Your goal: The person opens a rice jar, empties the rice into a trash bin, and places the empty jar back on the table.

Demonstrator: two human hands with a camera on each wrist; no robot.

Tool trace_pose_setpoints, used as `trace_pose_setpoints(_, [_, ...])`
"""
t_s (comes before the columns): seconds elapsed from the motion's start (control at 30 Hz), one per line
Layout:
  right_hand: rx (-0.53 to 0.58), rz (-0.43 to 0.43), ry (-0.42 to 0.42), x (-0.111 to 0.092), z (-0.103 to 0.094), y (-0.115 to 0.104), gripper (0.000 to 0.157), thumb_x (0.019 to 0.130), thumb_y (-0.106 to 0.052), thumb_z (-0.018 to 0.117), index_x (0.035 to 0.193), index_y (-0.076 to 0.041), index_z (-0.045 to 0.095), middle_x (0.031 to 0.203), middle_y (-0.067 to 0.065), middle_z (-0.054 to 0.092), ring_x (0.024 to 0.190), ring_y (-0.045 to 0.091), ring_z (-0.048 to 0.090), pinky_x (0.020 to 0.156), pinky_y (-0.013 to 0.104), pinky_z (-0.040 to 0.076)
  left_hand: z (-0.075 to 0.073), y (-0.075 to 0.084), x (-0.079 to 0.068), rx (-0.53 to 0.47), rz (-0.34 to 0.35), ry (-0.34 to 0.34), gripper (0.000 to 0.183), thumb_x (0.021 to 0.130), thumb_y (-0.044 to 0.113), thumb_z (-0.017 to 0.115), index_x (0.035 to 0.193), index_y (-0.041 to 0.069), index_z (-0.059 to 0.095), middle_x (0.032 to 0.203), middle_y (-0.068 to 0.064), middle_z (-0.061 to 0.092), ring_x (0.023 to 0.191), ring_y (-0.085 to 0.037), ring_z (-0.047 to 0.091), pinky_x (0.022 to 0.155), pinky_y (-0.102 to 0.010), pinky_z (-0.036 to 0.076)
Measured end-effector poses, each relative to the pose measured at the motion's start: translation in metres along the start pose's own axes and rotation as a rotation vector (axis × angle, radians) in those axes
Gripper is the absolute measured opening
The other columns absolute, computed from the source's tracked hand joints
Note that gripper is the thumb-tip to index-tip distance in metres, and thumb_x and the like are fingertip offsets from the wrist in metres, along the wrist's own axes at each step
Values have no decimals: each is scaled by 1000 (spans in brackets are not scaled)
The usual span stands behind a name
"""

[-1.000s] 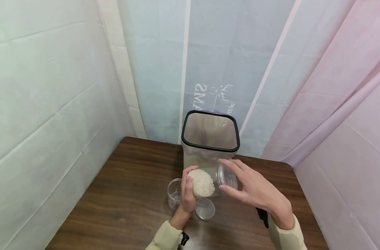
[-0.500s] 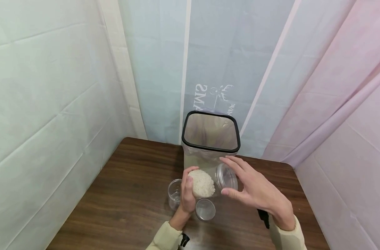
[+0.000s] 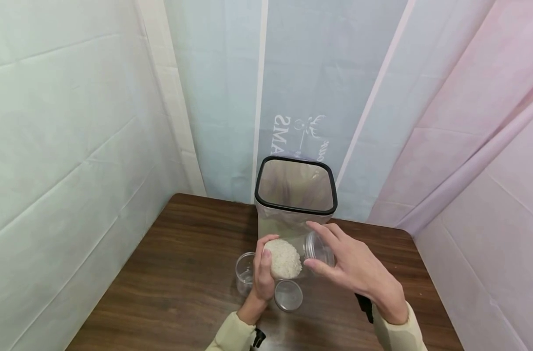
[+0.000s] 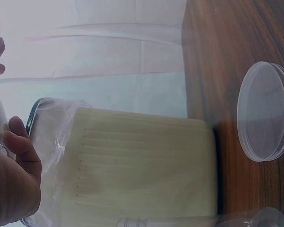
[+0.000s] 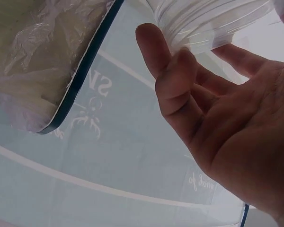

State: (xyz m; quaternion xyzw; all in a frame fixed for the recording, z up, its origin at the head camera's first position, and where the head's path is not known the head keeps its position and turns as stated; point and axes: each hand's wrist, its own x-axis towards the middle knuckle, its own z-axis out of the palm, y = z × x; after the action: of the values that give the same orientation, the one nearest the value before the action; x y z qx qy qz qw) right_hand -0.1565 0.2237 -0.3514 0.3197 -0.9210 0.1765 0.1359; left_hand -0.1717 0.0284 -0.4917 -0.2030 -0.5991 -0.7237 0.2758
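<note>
A clear jar [image 3: 322,249] is tipped on its side above the table, with white rice [image 3: 286,259] heaped toward its left end. My left hand [image 3: 264,273] grips the rice-filled end, thumb on the near side. At the ridged, threaded end my right hand [image 3: 358,261] has its thumb and fingers curved around the jar; the right wrist view shows that plastic thread [image 5: 194,23] against the fingers. An empty clear jar [image 3: 245,274] stands behind my left wrist, partly hidden. On the tabletop lies a round clear lid [image 3: 288,295], right of my left wrist.
A square bin [image 3: 293,210] with a black rim and a plastic liner stands at the back of the table, just beyond both hands. The brown wooden table [image 3: 174,273] extends to both sides. Pale curtains [image 3: 218,97] hang behind and along the sides.
My right hand's thumb has shifted slightly left, toward the jar's thread, and its fingers lie a little closer in. My left hand, the rice, bin and lid look the same.
</note>
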Motion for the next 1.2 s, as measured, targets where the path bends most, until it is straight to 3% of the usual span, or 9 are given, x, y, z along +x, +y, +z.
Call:
trace_pose_setpoints(0.13, [-1, -25, 24, 0, 0, 1, 66, 86, -50, 70, 144, -31, 45, 121, -10, 56, 73, 1, 54, 63, 25, 49, 0, -1, 0, -3, -22, 1, 40, 98, 12, 27, 123, -7, 51, 107, -25, 58, 98, -11, 58, 84, -26, 50])
trace_pose_setpoints(0.3, [28, -83, 35, 0, 0, 2, 68, 85, -46, 73, 144, -28, 45, 131, -9, 53, 97, 5, 59, 78, 29, 53, 0, -4, 0, -26, -52, -4, 40, 99, 14, 26, 124, -6, 51, 107, -28, 57, 97, -11, 58, 83, -27, 50])
trace_pose_setpoints(0.5, [77, -163, 27, 1, 3, 7, 75, 84, -40, 76, 148, -23, 41, 142, -3, 47, 121, 8, 52, 97, 20, 43, 0, -6, 0, -44, -94, 4, 41, 100, 17, 25, 123, -3, 52, 109, -28, 57, 98, -9, 58, 83, -26, 50])
trace_pose_setpoints(0.6, [80, -161, 15, 2, 3, 8, 84, 83, -43, 77, 151, -21, 35, 147, 0, 44, 130, 14, 47, 105, 21, 38, 0, -6, 0, -57, -110, 6, 41, 101, 18, 24, 123, -3, 52, 109, -28, 57, 98, -9, 59, 83, -26, 50])
trace_pose_setpoints(0.73, [79, -110, -9, 3, 3, 8, 98, 80, -50, 77, 156, -17, 24, 151, 3, 37, 135, 20, 44, 106, 33, 42, 0, -5, 1, -77, -120, 13, 42, 101, 20, 25, 123, -4, 51, 109, -29, 56, 97, -9, 59, 83, -26, 50])
trace_pose_setpoints(0.83, [57, -63, -7, 4, 2, 8, 102, 79, -54, 76, 157, -20, 19, 148, 4, 38, 125, 19, 53, 93, 39, 51, -1, -4, 1, -81, -111, 17, 42, 101, 20, 25, 123, -5, 51, 108, -30, 56, 97, -9, 59, 82, -26, 50])
trace_pose_setpoints(0.93, [30, -21, -10, 4, 2, 7, 99, 80, -56, 74, 157, -25, 20, 140, 4, 44, 100, 13, 61, 74, 33, 54, 0, -3, 2, -83, -100, 7, 42, 101, 19, 24, 123, -6, 51, 107, -30, 56, 96, -9, 59, 82, -26, 51])
trace_pose_setpoints(1.07, [7, 18, -52, 3, 2, 6, 85, 84, -58, 69, 154, -31, 29, 124, -1, 52, 68, -1, 50, 57, 22, 44, 1, -3, 2, -78, -95, -6, 42, 101, 19, 24, 123, -6, 50, 106, -30, 56, 96, -8, 59, 82, -26, 51])
trace_pose_setpoints(1.2, [-4, 16, -64, 1, 0, 4, 75, 85, -59, 66, 149, -32, 37, 117, -6, 54, 61, -5, 43, 56, 20, 41, 2, -3, 1, -71, -101, -9, 44, 101, 20, 24, 123, -8, 49, 106, -29, 57, 96, -8, 59, 82, -26, 51])
